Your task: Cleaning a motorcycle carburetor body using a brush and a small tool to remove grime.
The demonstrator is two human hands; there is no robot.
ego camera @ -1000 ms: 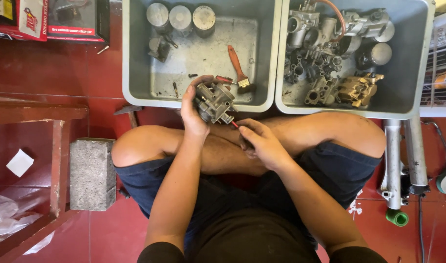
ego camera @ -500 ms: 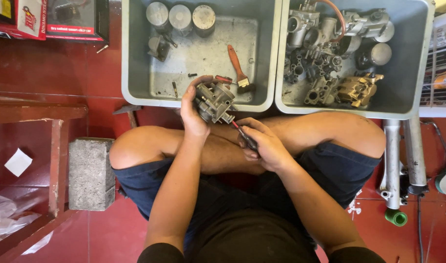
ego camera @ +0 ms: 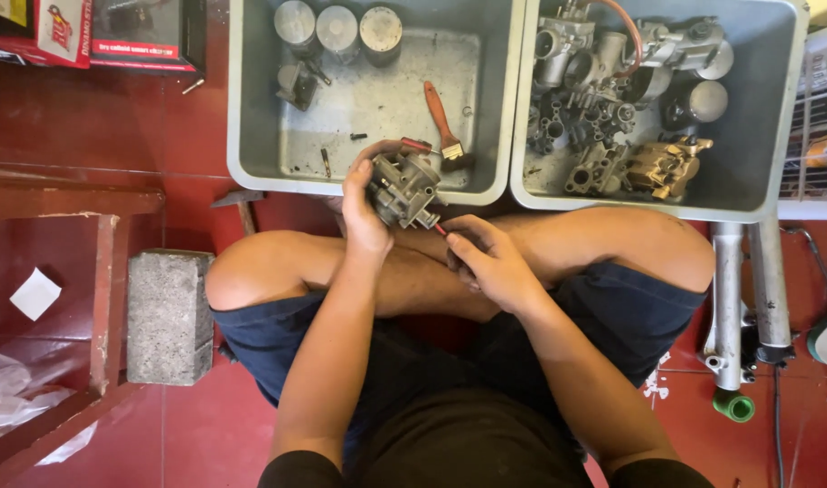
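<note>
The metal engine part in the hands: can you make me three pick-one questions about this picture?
1. Where is the brush?
A. in the left grey tub
B. on the floor
C. on the concrete block

2. How many round metal cylinders stand in a row at the top of the left grey tub?
A. one
B. three
C. six

3. What is the left hand doing?
A. lying flat on a knee
B. gripping the metal engine part
C. holding the brush

Answers: 1 A, it lies inside that tub. 2 B, three cylinders side by side. 3 B, fingers wrap the part.
</note>
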